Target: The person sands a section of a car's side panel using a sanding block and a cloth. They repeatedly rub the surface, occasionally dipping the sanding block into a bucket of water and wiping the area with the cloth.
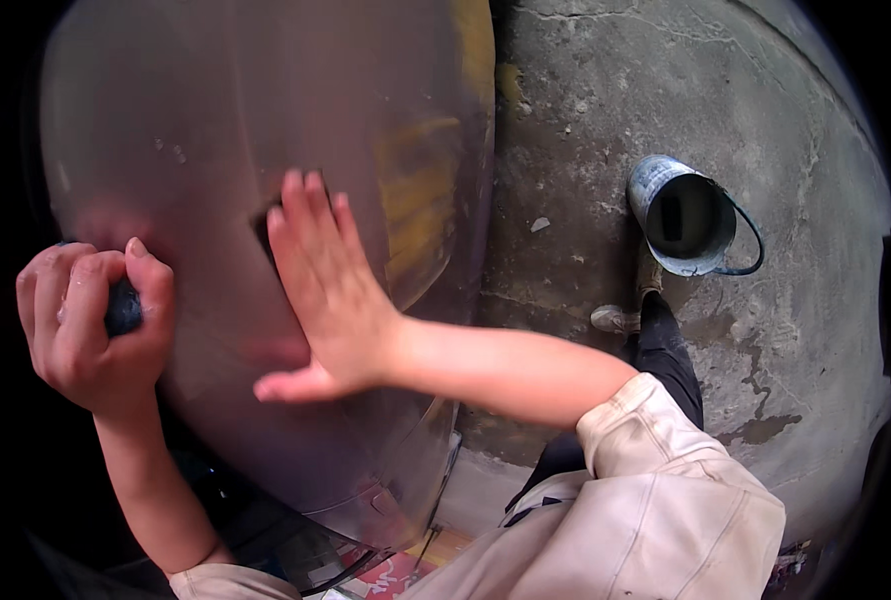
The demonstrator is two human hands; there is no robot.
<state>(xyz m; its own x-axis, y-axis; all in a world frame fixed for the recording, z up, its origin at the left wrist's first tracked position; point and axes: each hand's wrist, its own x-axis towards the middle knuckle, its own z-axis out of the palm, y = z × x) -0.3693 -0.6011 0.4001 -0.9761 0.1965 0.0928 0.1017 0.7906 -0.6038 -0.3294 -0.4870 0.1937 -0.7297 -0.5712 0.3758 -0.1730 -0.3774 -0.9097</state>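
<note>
My left hand [95, 320] is closed round a dark, wet-looking lump [125, 305], possibly a sponge or cloth, at the left side of a large glossy curved panel [215, 100], greyish-pink with yellowish patches on its right. My right hand [320, 285] lies flat on the panel with fingers stretched out and thumb apart. It rests over a thin dark piece [264, 232], perhaps a pad or sheet, mostly hidden under the fingers.
A metal bucket [650, 180] with a handle stands at upper right on the cracked, stained concrete floor [585, 100], a dark object inside it. My shoes [615, 318] and dark-trousered legs are below it. Red and yellow items [385, 575] lie under the panel's lower edge.
</note>
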